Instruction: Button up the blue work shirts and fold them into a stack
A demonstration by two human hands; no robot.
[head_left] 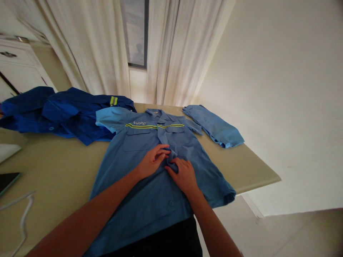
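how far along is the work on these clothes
One light blue garment, at right, looks folded already. In hand is the short-sleeved shirt, spread front up, the left hand and right hand gathering its front. Likely left: that shirt lies unfolded, and the dark blue clothing is heaped.

Single head-worn view, looking forward and down from above the person's forearms, curtains ahead
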